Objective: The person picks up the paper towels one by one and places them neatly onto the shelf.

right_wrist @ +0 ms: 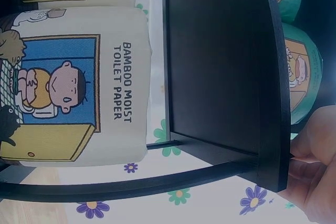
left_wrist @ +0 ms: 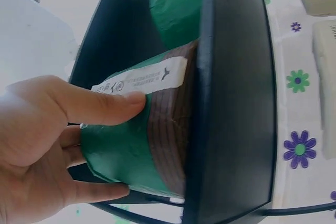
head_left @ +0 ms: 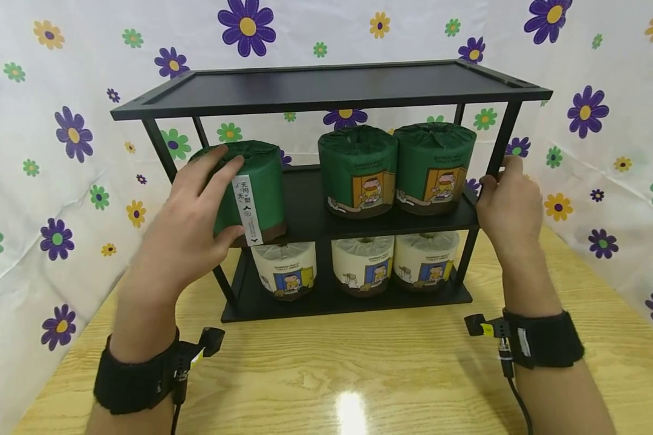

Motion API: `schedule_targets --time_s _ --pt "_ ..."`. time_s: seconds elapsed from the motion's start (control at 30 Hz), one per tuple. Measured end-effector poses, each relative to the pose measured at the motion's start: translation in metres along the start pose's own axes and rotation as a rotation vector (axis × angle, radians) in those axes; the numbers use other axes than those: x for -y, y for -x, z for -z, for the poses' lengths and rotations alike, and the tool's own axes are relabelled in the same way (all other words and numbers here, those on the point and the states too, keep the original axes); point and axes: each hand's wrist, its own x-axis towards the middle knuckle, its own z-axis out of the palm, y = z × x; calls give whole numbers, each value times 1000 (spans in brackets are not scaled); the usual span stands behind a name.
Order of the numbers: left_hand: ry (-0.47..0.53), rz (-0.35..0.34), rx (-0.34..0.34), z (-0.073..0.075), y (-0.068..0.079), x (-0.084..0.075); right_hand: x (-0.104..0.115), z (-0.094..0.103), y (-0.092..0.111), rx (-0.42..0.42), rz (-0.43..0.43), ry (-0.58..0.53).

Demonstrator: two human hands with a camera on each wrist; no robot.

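My left hand (head_left: pixel 187 226) holds a green-wrapped toilet paper roll (head_left: pixel 269 199) at the left end of the middle shelf (head_left: pixel 305 205). In the left wrist view, the thumb lies by the roll's white label (left_wrist: pixel 142 80) and the other fingers reach round the far side. The roll's brown base is at the shelf's front edge. With my right hand (head_left: pixel 514 208) I grip the black rack's right front post (head_left: pixel 503 139) at middle-shelf height. In the right wrist view, only part of that hand (right_wrist: pixel 317 171) shows, at the shelf corner.
Two more green rolls, one on the left (head_left: pixel 359 175) and one on the right (head_left: pixel 435 169), stand side by side on the middle shelf. Three cream rolls (head_left: pixel 361 266) sit on the bottom shelf. The rack stands on a wooden table (head_left: pixel 283 362) before a flower-patterned cloth (head_left: pixel 326 30).
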Motion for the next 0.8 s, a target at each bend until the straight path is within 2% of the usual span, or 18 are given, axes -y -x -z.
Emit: schedule_targets --time_s 0.23,0.47,0.6,0.7,0.8 --pt "-4 -33 -76 -20 -7 10 -2 0 -1 8 -4 1" --pt "-57 -9 -122 -37 -11 19 -2 -1 -1 6 -2 7" --pt "-109 -21 -162 -39 -11 15 -3 -1 -1 -3 6 8" --pt "-139 -58 -210 -40 -12 7 -3 -1 -1 -3 8 3" --pt "-159 -93 -208 -45 -13 0 -3 -1 -1 -2 8 0"
